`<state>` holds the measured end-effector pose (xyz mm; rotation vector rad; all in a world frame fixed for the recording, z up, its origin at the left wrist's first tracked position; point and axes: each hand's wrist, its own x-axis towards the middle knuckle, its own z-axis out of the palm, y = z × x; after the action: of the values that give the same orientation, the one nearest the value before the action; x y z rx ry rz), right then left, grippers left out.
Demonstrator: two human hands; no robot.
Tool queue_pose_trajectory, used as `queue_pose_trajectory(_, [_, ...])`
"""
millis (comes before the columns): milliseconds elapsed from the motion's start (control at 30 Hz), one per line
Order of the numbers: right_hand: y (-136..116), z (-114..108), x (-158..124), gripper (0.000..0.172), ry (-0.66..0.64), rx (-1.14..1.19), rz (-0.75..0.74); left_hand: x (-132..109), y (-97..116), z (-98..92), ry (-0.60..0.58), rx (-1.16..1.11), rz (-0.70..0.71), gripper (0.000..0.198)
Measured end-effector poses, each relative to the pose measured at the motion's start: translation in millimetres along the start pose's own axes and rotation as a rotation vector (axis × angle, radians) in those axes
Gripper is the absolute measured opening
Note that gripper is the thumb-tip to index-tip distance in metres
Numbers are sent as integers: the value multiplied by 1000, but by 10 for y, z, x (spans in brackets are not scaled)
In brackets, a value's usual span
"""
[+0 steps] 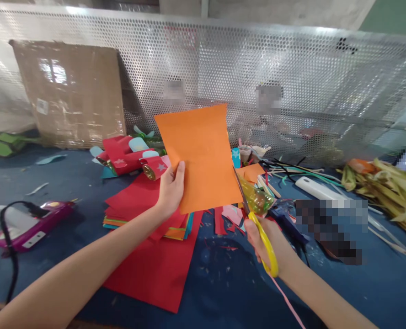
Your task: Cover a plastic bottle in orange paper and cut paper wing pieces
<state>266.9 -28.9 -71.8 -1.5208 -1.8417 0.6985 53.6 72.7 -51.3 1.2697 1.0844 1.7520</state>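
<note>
Now left hand (170,189) holds orange paper (201,155); right hand (263,240) grips scissors (256,205).

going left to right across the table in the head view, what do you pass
purple device → red paper craft → left hand → orange sheet → scissors → white bar → dried leaves
</note>
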Motion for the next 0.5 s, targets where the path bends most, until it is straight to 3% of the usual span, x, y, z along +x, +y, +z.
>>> queue_pose_trajectory(267, [10,16,-13,47,-84,122,77,4,19,17,-45,12,4,33])
queue_pose_trajectory(500, [4,-17,-47,52,-125,80,23,-8,-7,14,-17,29,-30,31])
